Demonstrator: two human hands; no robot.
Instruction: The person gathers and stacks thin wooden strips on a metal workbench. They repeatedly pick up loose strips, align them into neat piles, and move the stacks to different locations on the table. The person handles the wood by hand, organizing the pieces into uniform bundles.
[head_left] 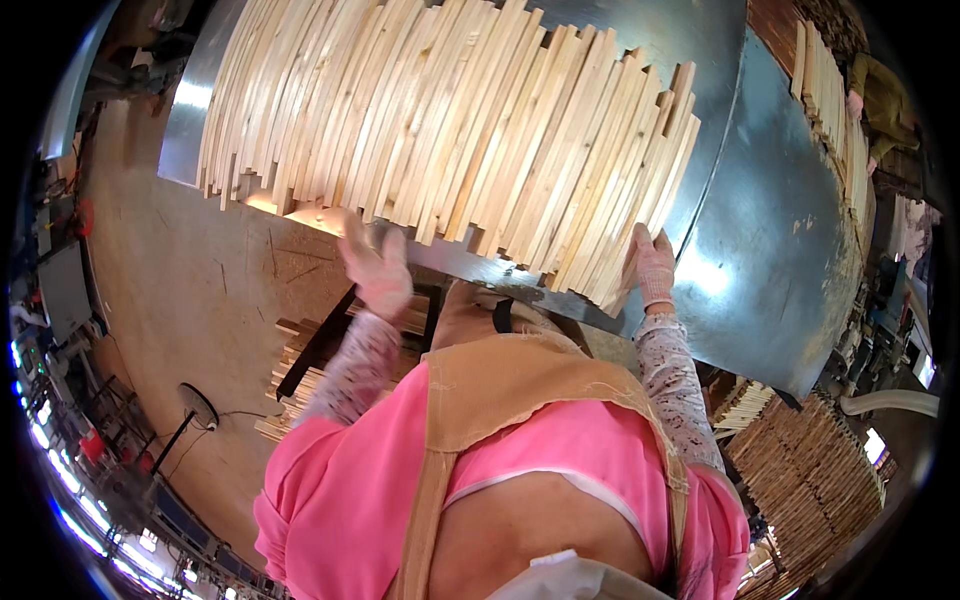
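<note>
A broad layer of pale wooden strips (440,120) lies side by side on a shiny metal table (745,240), their near ends uneven. At the strips' near ends, left of the middle, my left hand (378,268) is raised with its fingers apart, holding nothing. Whether its fingertips touch the ends I cannot tell. My right hand (654,265) rests along the outer right side of the layer, by its near corner. Its fingers are stretched out against the outermost strip, not wrapped round it.
At the far right a co-worker's hand (855,105) is beside more strips (822,90). Below the table's right end stands a large stack of wood (805,480). More strips (290,350) lie low at my left, near a dark metal frame (318,345). A round-topped stand (198,407) is on the floor.
</note>
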